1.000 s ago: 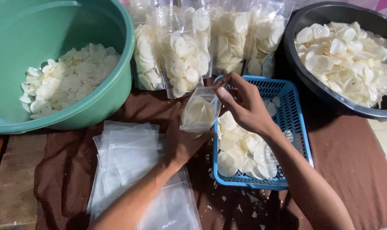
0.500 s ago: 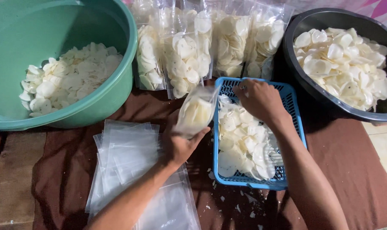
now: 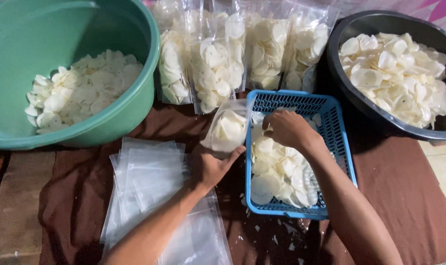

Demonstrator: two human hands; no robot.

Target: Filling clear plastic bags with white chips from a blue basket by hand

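Head view looks straight down on a brown cloth (image 3: 404,196) spread over the floor, and the biggest thing on it is the green plastic basin (image 3: 134,103) filling the upper left of the frame, with a heap of pale white crackers lying in its bottom. Opposite, in the upper right, sits a black basin (image 3: 350,105) piled much fuller with the same round chips. Between the two, along the top edge, stands a row of filled clear bags (image 3: 232,54), leaning upright against one another. Lower centre-left, a loose stack of empty clear plastic bags (image 3: 149,181) lies flat on the cloth. Just right of centre is a blue slotted plastic basket (image 3: 338,147), part full of crackers. The right hand (image 3: 287,128) reaches down into the upper end of this basket, fingers curled and closed over some chips there. The left hand (image 3: 210,167), just left of the basket, grips a small part-filled bag (image 3: 226,128) from below, holding it tilted with its mouth at the basket's upper left corner, close beside the right hand. Small white crumbs (image 3: 277,235) dot the cloth below the basket.
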